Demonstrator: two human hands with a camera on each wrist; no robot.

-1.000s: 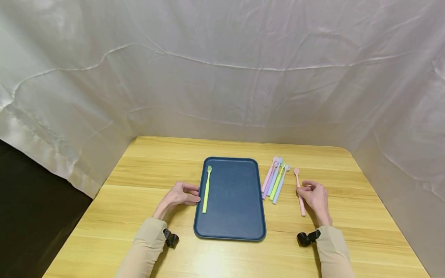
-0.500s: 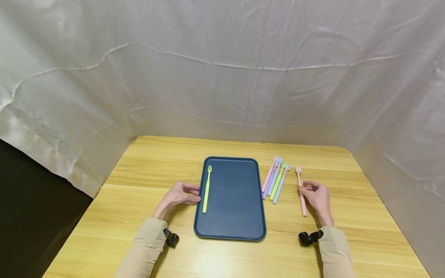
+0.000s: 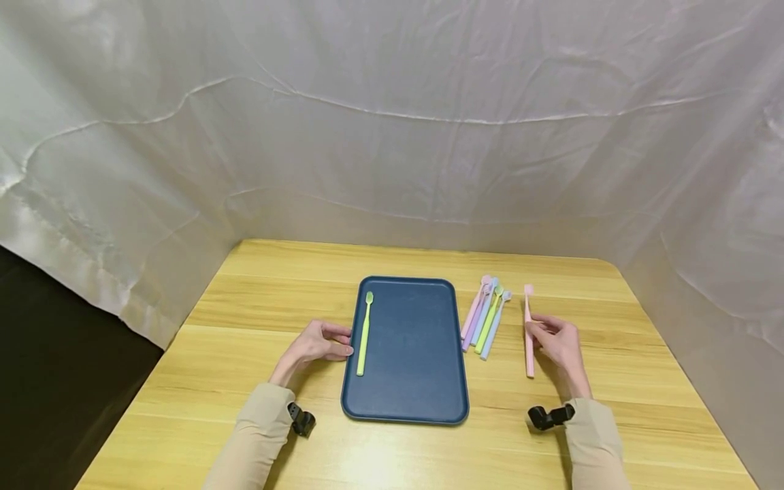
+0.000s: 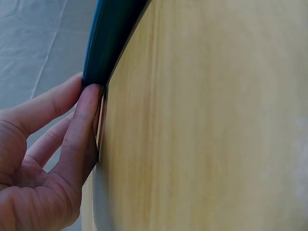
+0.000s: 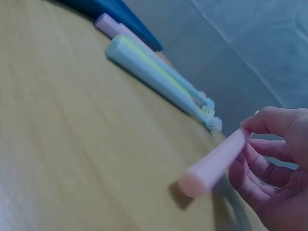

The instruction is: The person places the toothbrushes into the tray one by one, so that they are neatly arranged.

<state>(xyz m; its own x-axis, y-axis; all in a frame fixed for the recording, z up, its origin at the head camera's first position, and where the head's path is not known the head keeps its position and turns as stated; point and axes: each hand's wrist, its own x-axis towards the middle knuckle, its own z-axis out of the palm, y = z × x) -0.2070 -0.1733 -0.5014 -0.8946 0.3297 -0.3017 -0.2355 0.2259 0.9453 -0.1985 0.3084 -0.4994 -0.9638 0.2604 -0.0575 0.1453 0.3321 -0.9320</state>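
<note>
At the left side of the dark blue tray, my left hand holds the rim with its fingertips. The left wrist view shows the thumb and fingers of that left hand meeting at the tray's edge. On the tray, near its left side, lies a yellow-green toothbrush. My right hand pinches a pink toothbrush by its handle, head pointing away. The right wrist view has this pink toothbrush with its handle end just above the table.
Right of the tray, several pink, purple, blue and green toothbrushes lie side by side, some handle ends close to the tray rim. Pale sheeting hangs behind and beside the wooden table.
The pink toothbrush has turned slightly upright in view and shifted away from me, lifting a little off the table in my right hand. The left hand and tray have stayed put.
</note>
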